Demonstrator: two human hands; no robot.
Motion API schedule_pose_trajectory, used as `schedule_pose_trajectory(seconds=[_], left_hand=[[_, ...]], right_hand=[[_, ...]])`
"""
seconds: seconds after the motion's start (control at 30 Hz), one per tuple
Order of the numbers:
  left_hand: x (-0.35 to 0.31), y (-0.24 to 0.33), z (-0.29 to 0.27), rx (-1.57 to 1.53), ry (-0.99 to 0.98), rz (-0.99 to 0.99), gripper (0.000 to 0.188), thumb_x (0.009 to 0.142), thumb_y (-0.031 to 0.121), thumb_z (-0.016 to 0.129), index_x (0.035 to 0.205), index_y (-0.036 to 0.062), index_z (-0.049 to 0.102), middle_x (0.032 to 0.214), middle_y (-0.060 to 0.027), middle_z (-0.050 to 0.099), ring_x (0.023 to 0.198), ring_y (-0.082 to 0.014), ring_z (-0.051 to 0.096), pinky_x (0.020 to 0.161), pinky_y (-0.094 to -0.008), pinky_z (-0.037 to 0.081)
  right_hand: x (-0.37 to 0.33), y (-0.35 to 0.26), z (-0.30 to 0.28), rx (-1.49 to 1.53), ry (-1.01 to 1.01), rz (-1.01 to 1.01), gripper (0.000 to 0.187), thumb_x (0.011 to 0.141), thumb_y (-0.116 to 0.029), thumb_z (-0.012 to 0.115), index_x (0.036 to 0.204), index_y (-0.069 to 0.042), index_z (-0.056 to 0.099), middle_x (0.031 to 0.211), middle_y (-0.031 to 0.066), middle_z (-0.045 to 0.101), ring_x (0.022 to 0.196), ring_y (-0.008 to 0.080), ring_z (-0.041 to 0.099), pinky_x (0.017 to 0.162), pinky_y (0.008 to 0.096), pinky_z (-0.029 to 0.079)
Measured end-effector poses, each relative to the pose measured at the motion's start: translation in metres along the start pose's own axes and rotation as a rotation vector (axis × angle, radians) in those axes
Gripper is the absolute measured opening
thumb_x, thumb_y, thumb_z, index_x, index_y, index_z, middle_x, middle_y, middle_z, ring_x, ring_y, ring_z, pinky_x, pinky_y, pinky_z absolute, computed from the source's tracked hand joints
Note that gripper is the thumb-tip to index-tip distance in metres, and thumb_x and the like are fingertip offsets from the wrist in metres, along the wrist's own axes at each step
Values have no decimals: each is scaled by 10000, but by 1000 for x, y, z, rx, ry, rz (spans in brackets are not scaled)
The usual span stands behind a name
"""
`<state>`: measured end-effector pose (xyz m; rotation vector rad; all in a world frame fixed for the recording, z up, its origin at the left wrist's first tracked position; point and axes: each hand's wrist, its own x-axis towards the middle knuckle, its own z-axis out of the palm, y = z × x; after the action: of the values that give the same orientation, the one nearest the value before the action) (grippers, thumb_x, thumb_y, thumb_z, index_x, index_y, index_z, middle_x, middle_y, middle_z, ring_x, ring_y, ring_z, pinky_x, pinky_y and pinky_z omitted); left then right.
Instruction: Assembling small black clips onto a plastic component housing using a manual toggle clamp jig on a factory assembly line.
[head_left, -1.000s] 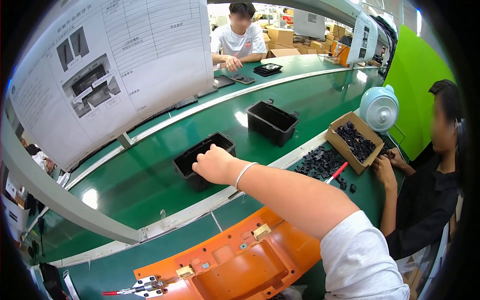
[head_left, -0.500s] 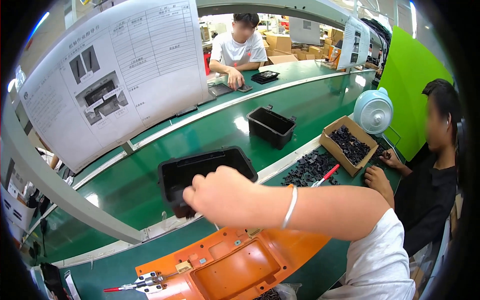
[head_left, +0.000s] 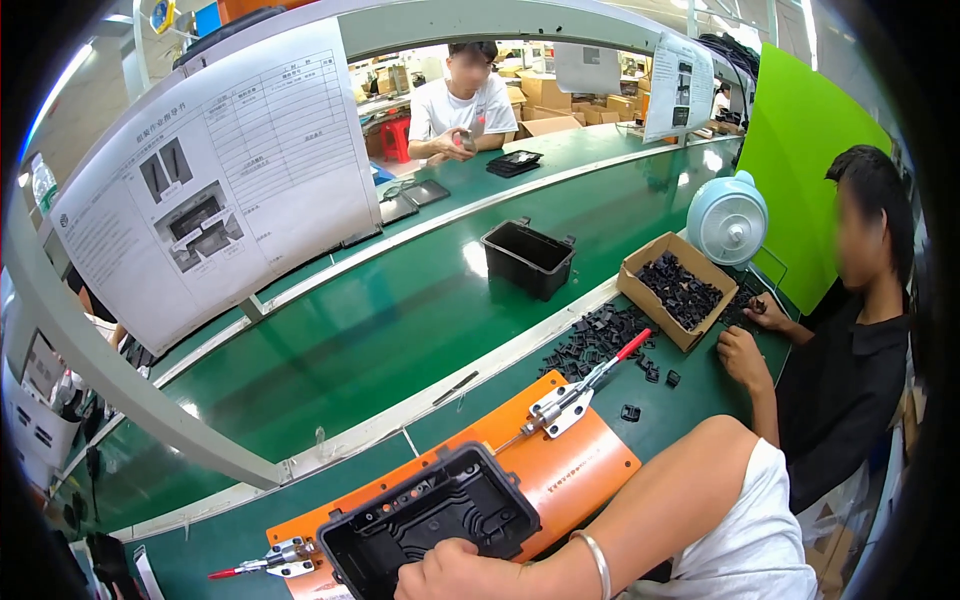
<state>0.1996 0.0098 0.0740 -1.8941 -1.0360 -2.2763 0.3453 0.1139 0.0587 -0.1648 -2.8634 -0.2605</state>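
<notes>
Black plastic makes the open box on the near side, over the orange plate. The right hand, fingers bent, seems to grip its near wall; the left hand is out of sight. The box looks light and stiff: best held by opposite walls.

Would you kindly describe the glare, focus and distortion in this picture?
Head view: glare whitens patches of the green belt, and the orange plate has a pale sheen; same view: fisheye distortion bows the grey post, while the nearer black box looks fairly crisp inside.
</notes>
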Motion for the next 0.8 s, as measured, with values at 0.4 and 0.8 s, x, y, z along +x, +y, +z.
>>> schedule_pose_trajectory(seconds=[0.4, 0.8], left_hand=[[-3, -6, 6, 1, 51, 69, 234, 772, 1, 597, 940, 163, 584, 943, -56, 399, 791, -210, 437, 750, -384, 379], [-39, -33, 23, 586, -695, -240, 270, 737, 84, 710, 990, 25, 638, 1023, -150, 590, 925, -328, 563, 858, -416, 428]], right_hand=[[-20, 0, 40, 247, -71, 42, 160, 835, -203, 503, 822, -66, 586, 716, 68, 550, 603, 197, 538, 531, 341, 394], [-62, 8, 68, 389, -6, 263, 559, 671, -405, 758, 1019, -34, 527, 817, 54, 532, 777, 201, 538, 714, 338, 377]])
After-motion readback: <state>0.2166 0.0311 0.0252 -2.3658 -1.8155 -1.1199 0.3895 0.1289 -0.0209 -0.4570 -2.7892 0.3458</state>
